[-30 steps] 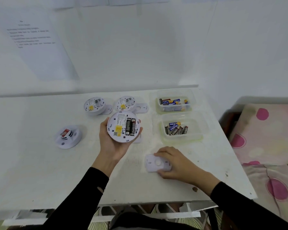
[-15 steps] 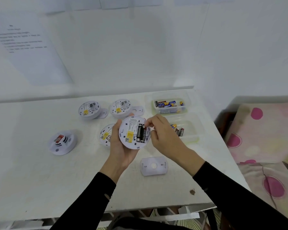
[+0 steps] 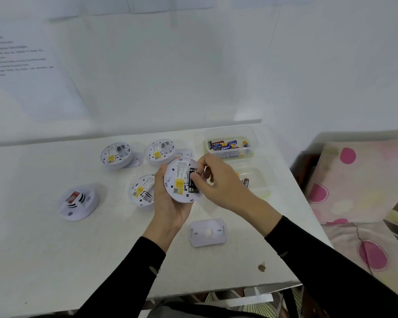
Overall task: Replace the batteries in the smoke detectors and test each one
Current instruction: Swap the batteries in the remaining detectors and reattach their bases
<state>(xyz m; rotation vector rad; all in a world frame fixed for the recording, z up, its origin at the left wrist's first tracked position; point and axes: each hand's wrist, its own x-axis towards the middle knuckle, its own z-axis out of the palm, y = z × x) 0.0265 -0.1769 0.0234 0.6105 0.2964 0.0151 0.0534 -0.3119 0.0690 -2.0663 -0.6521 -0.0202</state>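
Status from my end: early-to-mid job, I'd judge. The left hand (image 3: 170, 203) cradles the held detector (image 3: 180, 180) back side up, fingers curled round the rim, thumb on the outboard edge. The right hand (image 3: 218, 184) is over the open bay, thumb and index pinched on the far end of a battery (image 3: 191, 180). I can't tell if that cell is coming out or going in. The cover plate (image 3: 207, 232) is off and lies flat on the table (image 3: 101, 249), just nearer me than the right wrist. The near detector (image 3: 141, 190) lies back up just outboard of the left thumb, partly hidden by it. The far-left detector (image 3: 116, 155) and far-middle detector (image 3: 160, 152) lie backs up beyond the left fingertips, each with a plate beside it. Too blurred to say whether those three hold cells. The face-up detector (image 3: 79, 201), well outboard of the left hand, is closed; done or untouched, I can't say. The far tub (image 3: 230, 130), beyond the right knuckles, holds several cells. The near tub (image 3: 261, 173) is mostly hidden behind the right hand, with a couple of cells showing. Left to do, by my read: finish this swap, refit the plate, test, then handle the rest. Orientation: the held detector's back faces up toward me, tilted slightly. The battery's long axis runs from the left palm's heel toward its fingertips, away from me, parallel to the bay.
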